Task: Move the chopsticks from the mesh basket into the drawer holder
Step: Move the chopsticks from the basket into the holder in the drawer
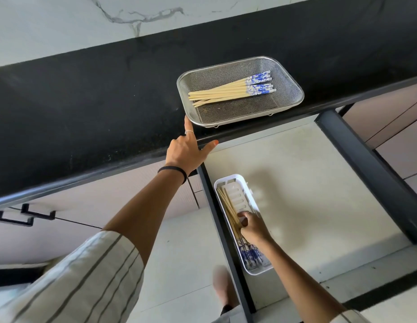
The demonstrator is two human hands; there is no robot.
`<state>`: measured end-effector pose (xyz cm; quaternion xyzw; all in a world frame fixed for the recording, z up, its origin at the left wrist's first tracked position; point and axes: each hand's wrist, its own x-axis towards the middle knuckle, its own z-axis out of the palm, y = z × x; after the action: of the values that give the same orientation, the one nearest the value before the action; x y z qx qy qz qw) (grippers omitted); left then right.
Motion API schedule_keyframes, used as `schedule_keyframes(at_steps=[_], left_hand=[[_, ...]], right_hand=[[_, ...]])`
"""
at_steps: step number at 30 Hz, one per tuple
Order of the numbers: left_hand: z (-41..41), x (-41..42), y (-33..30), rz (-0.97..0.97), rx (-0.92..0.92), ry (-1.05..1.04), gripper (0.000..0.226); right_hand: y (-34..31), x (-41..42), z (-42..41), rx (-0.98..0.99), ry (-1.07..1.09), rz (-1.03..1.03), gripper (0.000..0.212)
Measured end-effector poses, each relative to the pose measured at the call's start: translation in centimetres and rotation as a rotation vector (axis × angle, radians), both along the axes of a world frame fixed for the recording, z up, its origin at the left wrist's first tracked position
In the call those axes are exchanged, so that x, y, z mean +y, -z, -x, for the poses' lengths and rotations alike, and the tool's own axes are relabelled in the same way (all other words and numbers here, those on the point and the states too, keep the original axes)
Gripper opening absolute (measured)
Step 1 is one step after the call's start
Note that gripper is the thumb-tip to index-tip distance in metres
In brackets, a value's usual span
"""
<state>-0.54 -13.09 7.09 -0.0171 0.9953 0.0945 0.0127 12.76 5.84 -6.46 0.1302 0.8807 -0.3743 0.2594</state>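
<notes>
A steel mesh basket (289,89) sits on the black counter and holds several pale chopsticks (226,92) with blue-and-white patterned ends. My left hand (186,150) rests on the counter edge, its index finger stretched out to the basket's near-left corner. Below, in the open drawer, a white holder (237,197) contains several chopsticks (227,207) lying along its length. My right hand (253,226) is inside the holder with fingers curled round those chopsticks.
The black counter (86,113) runs across the view with a marble wall behind. The open drawer (307,183) has a pale floor and dark side rails (366,169). Cabinet handles (26,215) show at lower left. A foot (222,285) stands on the floor below.
</notes>
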Motion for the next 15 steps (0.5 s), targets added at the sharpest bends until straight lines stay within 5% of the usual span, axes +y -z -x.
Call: schedule_keyframes(at_steps=[15], left_hand=[[-0.2,0.0,-0.2,-0.006,-0.007,0.016,0.099]], right_hand=[[0.7,-1.3,0.6,-0.035,0.102,0.014,0.031]])
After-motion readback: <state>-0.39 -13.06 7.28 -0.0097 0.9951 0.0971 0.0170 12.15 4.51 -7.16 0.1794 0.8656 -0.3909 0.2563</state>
